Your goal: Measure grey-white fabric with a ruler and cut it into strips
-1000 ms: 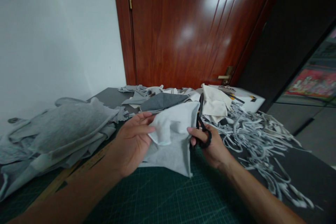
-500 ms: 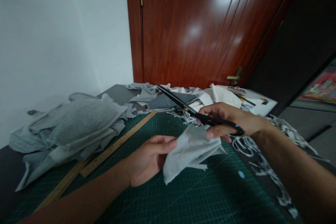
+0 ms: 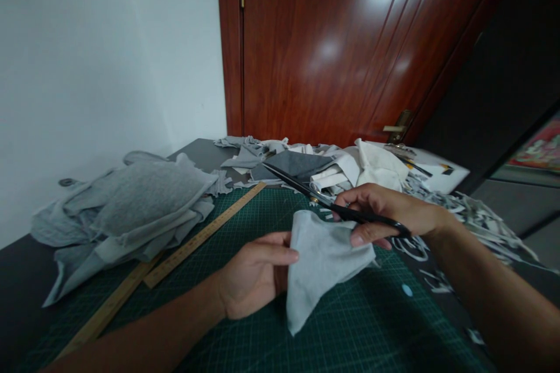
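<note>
Behind the dark table [image 3: 17, 274] stands a wooden door [image 3: 324, 70], and a green mat [image 3: 359, 332] covers the table's near middle, its grid likely meant for measuring. Just above the mat, between the hands, is the pale grey cloth [image 3: 324, 250]. The person's left hand [image 3: 260, 274] pinches its left edge between thumb and fingers, while the right hand [image 3: 380, 210] grips its right side, probably so that the piece stays spread; a lower corner hangs loose. That right hand also holds the scissors [image 3: 324, 203], blades pointing far and left, above the cloth, perhaps to let the thumb press the fabric without putting the tool down. Whether a finger sits through a loop cannot be told. A ruler [image 3: 210, 233] lies on the mat's left, beside a grey pile [image 3: 149, 198]; strips [image 3: 472, 215] heap at right, apparently sorted apart.
</note>
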The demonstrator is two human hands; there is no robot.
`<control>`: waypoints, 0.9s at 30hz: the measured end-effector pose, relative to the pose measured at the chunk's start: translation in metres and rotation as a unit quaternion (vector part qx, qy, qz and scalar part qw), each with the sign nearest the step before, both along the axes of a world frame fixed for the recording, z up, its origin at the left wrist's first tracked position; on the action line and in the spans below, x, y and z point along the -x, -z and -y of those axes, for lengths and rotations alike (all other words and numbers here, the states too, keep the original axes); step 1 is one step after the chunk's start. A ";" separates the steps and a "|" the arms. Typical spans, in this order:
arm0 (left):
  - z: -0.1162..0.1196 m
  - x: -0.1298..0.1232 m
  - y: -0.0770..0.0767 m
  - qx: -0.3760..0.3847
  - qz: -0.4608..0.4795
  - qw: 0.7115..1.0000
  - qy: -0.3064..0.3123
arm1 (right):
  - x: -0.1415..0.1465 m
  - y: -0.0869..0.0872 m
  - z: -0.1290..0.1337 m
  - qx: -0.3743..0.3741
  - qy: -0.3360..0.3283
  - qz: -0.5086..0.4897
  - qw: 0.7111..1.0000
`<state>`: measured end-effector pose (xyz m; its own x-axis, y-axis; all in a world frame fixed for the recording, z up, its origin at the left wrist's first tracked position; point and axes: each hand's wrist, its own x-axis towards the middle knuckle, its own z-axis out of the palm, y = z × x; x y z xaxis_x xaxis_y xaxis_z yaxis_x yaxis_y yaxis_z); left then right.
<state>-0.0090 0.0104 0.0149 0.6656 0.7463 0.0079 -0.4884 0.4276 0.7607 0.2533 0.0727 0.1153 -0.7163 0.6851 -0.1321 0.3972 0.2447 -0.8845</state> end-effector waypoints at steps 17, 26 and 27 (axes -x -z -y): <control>-0.014 0.019 -0.001 -0.102 -0.149 0.983 -0.020 | -0.016 0.022 -0.019 -0.034 0.077 -0.034 0.996; -0.014 0.024 0.005 -0.098 -0.211 0.972 0.001 | -0.017 0.027 -0.025 -0.065 0.108 -0.028 0.992; -0.014 0.024 0.005 -0.102 -0.214 0.971 0.006 | -0.017 0.028 -0.026 -0.069 0.112 -0.027 0.991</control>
<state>-0.0326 0.0249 0.0103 0.6491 0.7504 -0.1247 -0.1038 0.2498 0.9627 0.2705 0.0983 0.0871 -0.5476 0.8367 0.0075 0.4083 0.2750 -0.8705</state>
